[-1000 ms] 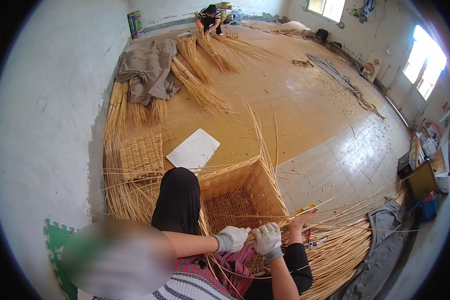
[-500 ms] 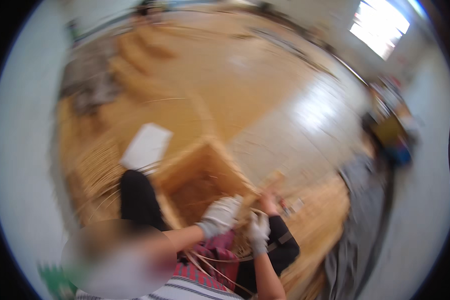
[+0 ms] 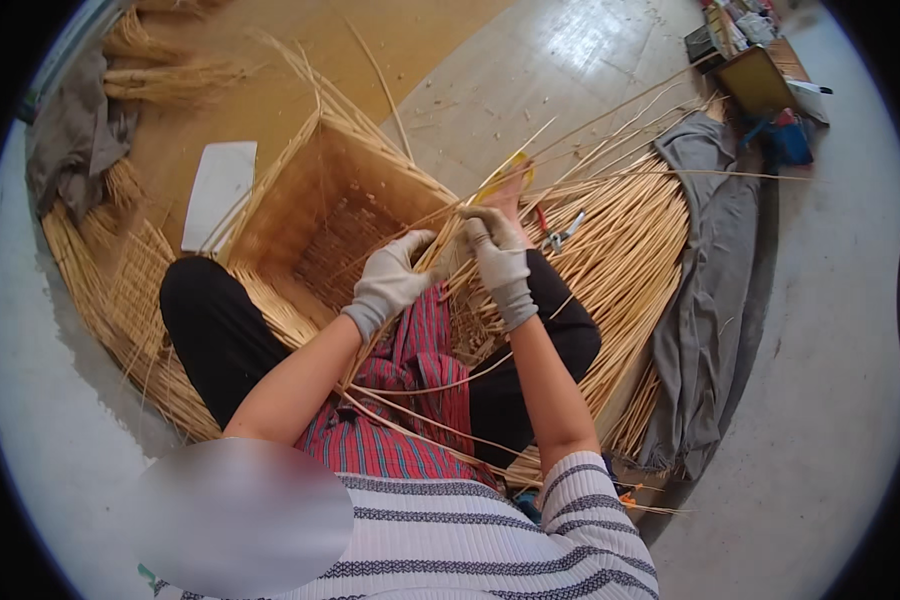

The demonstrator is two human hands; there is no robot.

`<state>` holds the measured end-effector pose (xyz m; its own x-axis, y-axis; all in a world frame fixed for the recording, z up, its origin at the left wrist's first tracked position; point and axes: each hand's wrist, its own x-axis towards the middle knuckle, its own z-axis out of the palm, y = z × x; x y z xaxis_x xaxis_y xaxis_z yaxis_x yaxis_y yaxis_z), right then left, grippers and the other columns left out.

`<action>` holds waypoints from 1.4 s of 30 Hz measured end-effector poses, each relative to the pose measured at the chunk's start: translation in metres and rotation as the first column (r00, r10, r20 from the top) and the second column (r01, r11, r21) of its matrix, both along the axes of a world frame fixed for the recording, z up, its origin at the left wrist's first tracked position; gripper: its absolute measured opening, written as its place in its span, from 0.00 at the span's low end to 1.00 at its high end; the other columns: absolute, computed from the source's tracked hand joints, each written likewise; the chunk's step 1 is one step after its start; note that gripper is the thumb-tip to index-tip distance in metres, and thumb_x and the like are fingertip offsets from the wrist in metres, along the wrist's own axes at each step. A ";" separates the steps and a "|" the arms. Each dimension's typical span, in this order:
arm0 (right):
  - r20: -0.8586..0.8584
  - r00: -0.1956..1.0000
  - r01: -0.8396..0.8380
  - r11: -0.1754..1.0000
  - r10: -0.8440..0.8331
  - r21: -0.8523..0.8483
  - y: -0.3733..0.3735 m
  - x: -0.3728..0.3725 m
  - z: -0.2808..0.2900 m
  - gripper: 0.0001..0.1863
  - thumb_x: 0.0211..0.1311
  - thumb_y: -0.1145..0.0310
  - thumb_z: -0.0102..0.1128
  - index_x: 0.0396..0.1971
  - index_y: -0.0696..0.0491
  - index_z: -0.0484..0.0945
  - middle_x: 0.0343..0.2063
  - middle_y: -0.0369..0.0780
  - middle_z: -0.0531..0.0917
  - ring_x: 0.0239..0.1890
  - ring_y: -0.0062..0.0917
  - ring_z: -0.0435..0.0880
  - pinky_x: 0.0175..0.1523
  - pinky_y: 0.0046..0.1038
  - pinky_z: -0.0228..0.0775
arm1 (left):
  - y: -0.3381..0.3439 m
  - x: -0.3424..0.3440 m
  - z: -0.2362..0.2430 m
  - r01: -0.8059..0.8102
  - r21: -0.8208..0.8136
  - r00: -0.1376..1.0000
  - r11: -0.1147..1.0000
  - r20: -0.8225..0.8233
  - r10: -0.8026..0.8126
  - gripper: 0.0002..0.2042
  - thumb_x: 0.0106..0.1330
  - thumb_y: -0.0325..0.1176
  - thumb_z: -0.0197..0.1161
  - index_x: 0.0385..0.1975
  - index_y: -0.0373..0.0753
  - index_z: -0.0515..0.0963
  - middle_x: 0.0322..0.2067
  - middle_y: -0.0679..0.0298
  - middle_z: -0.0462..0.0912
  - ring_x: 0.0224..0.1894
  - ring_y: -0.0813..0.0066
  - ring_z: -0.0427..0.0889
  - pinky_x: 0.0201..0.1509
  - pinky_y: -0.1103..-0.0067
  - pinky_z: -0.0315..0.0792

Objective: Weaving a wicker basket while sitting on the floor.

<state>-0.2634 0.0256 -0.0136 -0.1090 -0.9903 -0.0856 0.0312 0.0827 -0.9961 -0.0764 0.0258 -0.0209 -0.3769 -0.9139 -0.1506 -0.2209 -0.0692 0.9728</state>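
Grip of the right hand (image 3: 497, 248) curls round wicker rods (image 3: 448, 238) at the basket (image 3: 280, 215); left hand's (image 3: 395, 272) hold I cannot tell.

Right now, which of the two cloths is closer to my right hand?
The grey cloth lying along the right edge of the long reed pile. The other, a browner cloth at the upper left, is much farther from your right hand.
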 end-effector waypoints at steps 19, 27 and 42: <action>-0.940 0.334 -0.637 0.718 -0.069 -0.279 -0.014 -0.021 0.030 0.12 0.53 0.57 0.68 0.34 0.48 0.83 0.24 0.36 0.82 0.30 0.31 0.82 0.38 0.35 0.73 | 0.007 0.002 0.008 0.111 -0.283 0.961 0.953 0.273 -0.031 0.27 0.65 0.48 0.64 0.57 0.35 0.73 0.50 0.50 0.81 0.50 0.57 0.82 0.55 0.72 0.74; -0.970 0.239 -0.619 0.777 0.042 -0.119 -0.001 -0.014 0.019 0.11 0.55 0.59 0.65 0.28 0.51 0.77 0.20 0.39 0.79 0.27 0.35 0.81 0.33 0.37 0.73 | 0.007 -0.006 0.019 0.176 -0.481 0.902 0.859 0.428 0.055 0.19 0.62 0.38 0.63 0.51 0.40 0.71 0.46 0.54 0.79 0.49 0.53 0.79 0.52 0.64 0.72; -0.906 0.405 -0.437 0.843 -0.127 -0.314 0.036 -0.019 0.006 0.09 0.51 0.70 0.60 0.34 0.49 0.75 0.26 0.39 0.78 0.30 0.35 0.80 0.33 0.36 0.73 | -0.001 -0.021 0.030 0.497 -0.607 0.710 0.620 0.695 0.111 0.07 0.57 0.40 0.61 0.30 0.46 0.75 0.28 0.64 0.77 0.36 0.64 0.78 0.44 0.66 0.64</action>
<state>-0.2827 0.0618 -0.0081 0.3197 -0.8658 0.3851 -0.8238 -0.4547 -0.3385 -0.0970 0.0248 0.0095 -0.6465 -0.7260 0.2346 -0.6766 0.6876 0.2633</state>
